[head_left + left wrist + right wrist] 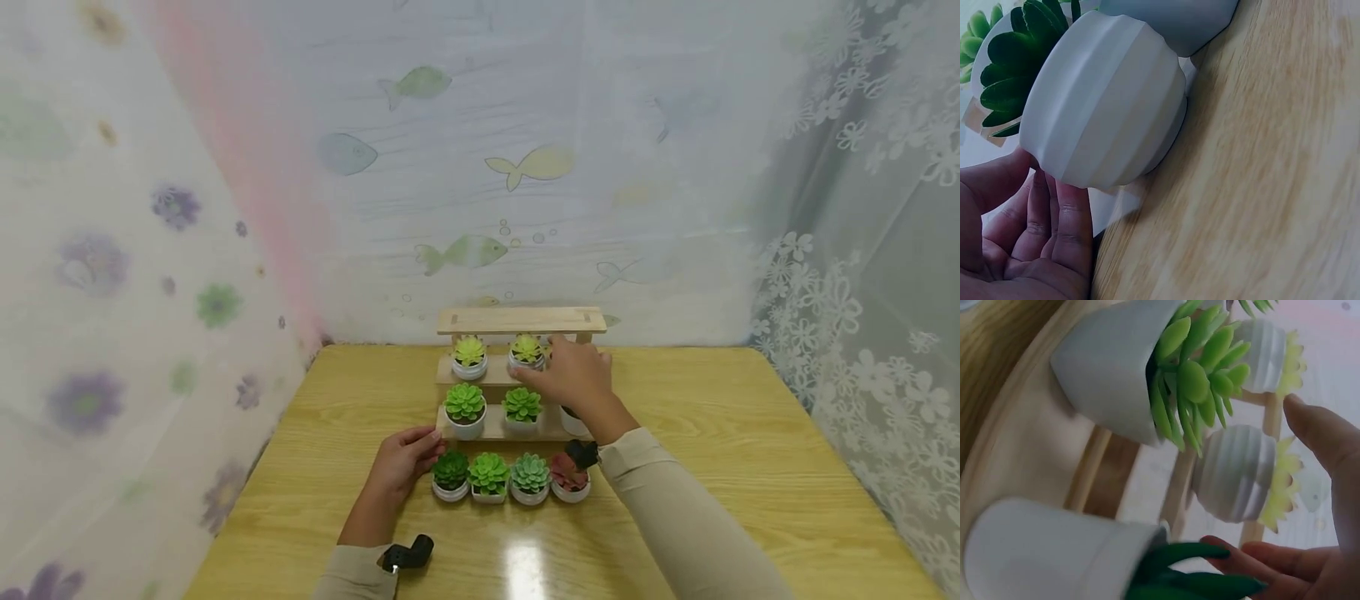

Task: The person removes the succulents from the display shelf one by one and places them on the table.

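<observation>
- Nearest of all come the two beige sleeves (690,517), reaching in from the front of the wooden stand (521,320), each with a black wrist camera (411,553) at its cuff.
- On the counter (300,500) in front of the stand, four potted succulents stand in a row: dark green (450,472), bright green (489,475), pale blue-green (529,473) and red (567,472).
- At the stand's left front corner is the left hand (401,462), just beside the dark green plant. Its fingertips are hidden behind that pot in the wrist view, so I cannot tell whether it grips the stand; steadying it seems likely.
- The stand's lower tier carries a full green rosette (465,405) at the left, a green plant in an angular pot (522,407) in the middle, and a white pot (573,422) at the right, partly hidden by the arm.
- The stand's next tier up bears a yellow-green plant (469,353) at the left and its twin (527,350) near the middle. The right hand (576,379) is spread around the twin, thumb and fingers parted, with no grip visible. The step in hand looks like positioning this pot; the next move calls for either a light pinch to adjust it or a clean withdrawal, without brushing its neighbours.
- Behind the stand hangs a fish-print curtain (637,275).
</observation>
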Motion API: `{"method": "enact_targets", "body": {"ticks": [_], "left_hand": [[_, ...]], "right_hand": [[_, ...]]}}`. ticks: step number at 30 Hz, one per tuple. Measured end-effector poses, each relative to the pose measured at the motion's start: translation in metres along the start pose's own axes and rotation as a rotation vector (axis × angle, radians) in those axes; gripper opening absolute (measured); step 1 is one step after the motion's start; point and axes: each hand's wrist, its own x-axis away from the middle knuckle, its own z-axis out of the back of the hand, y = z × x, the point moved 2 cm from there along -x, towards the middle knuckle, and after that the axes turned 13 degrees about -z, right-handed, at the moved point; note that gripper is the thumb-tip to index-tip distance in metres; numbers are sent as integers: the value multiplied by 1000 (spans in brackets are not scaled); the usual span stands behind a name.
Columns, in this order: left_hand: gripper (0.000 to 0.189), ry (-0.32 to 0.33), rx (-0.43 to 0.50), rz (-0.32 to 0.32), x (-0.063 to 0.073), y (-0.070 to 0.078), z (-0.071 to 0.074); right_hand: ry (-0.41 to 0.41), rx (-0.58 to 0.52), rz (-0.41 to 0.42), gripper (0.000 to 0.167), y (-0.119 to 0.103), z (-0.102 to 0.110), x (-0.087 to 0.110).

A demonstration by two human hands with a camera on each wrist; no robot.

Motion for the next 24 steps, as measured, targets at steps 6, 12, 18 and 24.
{"method": "enact_targets", "body": {"ticks": [6,12,18,24], "left_hand": [[34,1,28,-2,-2,-1,2],[37,-17,25,-13,-4,0,1],[36,-1,4,-10,-3,1,0],[35,8,-8,-7,-1,0,2]], "right_hand": [[23,-6,-57,90,-6,-9,-4],[48,-31,-73,85,-7,-7,-5],[56,-49,-69,69,-7,-5,-4],[36,-41,-68,68,-7,-7,-4]]}}
